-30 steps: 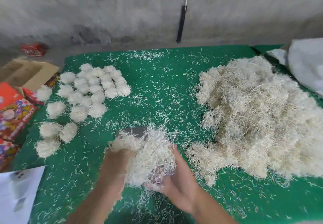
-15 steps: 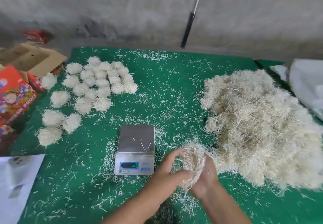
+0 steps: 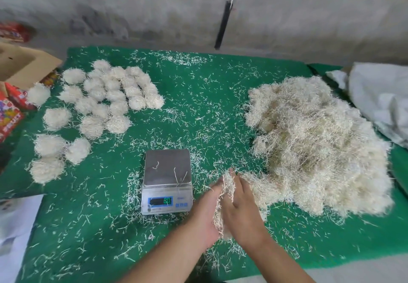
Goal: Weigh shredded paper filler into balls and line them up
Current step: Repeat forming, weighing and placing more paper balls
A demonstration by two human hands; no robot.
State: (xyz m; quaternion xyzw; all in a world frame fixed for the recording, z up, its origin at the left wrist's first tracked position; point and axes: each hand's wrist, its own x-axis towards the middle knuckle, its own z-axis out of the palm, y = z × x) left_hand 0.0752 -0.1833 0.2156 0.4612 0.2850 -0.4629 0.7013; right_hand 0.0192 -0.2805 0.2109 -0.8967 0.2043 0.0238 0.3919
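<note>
Shredded paper filler (image 3: 226,196) was squashed between my two palms, just to the right of the little scale (image 3: 167,181). My left hand (image 3: 204,214) and my right hand (image 3: 242,210) pressed flat against it from each side, with my fingers mostly straight, not curled round it. Some strands poked out at the top and the bottom. The big fluffy heap (image 3: 318,146) of the same paper lay on the right of the green mat (image 3: 198,88), touching my right hand. The scale had only a few loose strands on its metal plate. The finished balls (image 3: 106,104) sat in rows at the far left of the mat. Tiny bits of paper were scattered everywhere.
</note>
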